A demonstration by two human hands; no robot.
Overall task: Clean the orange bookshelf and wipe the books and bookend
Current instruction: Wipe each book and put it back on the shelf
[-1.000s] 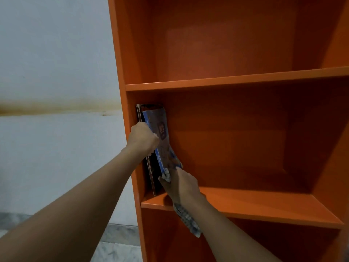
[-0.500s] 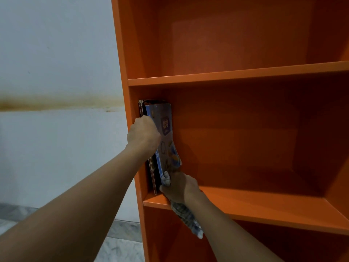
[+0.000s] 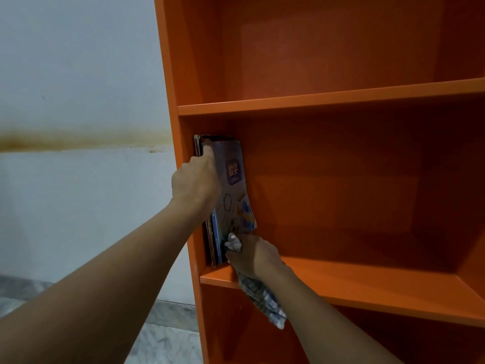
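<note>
1. Location: The books (image 3: pixel 231 195) stand at the 9 o'clock end of a shelf (image 3: pixel 367 282) in the orange bookshelf (image 3: pixel 168 74). They lean against its left side wall. The lower corner of the front cover splays out toward 3 o'clock.
2. Left hand (image 3: pixel 195 179): My fingers are curled round the front edges of the books at about mid-height. One finger reaches up to their top corner at 12 o'clock.
3. Right hand (image 3: pixel 256 254): It sits at 5 o'clock of the books, clenched round a checked cloth (image 3: pixel 265 298). A bunch of the cloth pokes out against the lower corner of the front cover. The tail hangs below the shelf edge.
4. Handling: I judge these to be thin soft-cover volumes, light and floppy. The bowed front cover suggests little stiffness, and its printed face is probably smooth enough to slip.
5. Hold point: Clamp the whole stack together at mid-height on the front edges. Do not lift by a single cover or corner, because it will bend.
6. Wiping load: Press toward 9 o'clock, where the side wall backs the stack. I see no bookend at 3 o'clock to stop a slide.
</note>
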